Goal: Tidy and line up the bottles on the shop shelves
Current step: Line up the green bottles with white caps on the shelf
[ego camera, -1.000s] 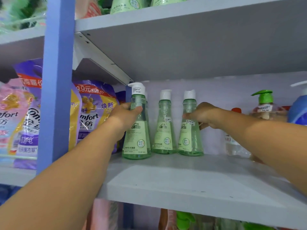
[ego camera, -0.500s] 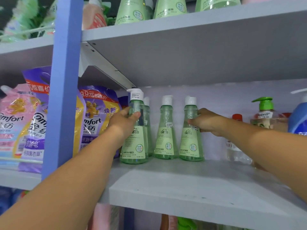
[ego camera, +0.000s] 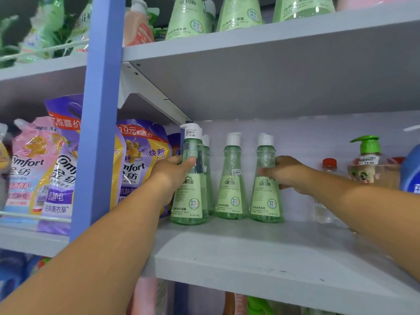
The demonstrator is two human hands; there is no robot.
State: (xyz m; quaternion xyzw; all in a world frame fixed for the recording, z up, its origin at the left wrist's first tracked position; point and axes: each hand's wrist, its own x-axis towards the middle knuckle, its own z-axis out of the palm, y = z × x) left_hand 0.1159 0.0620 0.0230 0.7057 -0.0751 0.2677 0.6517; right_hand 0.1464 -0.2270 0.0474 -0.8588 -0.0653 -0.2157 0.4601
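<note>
Several clear green pump bottles with white caps stand at the back of a grey shelf (ego camera: pixel 261 253). My left hand (ego camera: pixel 171 172) grips the front left bottle (ego camera: pixel 189 196) at its neck, thumb across the front. Behind that one, a further green bottle (ego camera: pixel 207 155) is mostly hidden. The middle bottle (ego camera: pixel 231 189) stands free. My right hand (ego camera: pixel 287 172) wraps around the right side of the right bottle (ego camera: pixel 264 192), fingers behind it.
A blue upright post (ego camera: pixel 100 123) divides the shelving on the left. Purple and pink Comfort refill pouches (ego camera: pixel 141 160) hang beyond it. To the right stand a red-capped clear bottle (ego camera: pixel 329 164), a green-pump bottle (ego camera: pixel 368 164) and a blue jug (ego camera: pixel 411 171). More green bottles (ego camera: pixel 188 19) sit on the upper shelf.
The front left bottle has shifted slightly left with my left hand, uncovering a bottle behind it. My right hand stays on the right bottle. The view has tilted upward.
</note>
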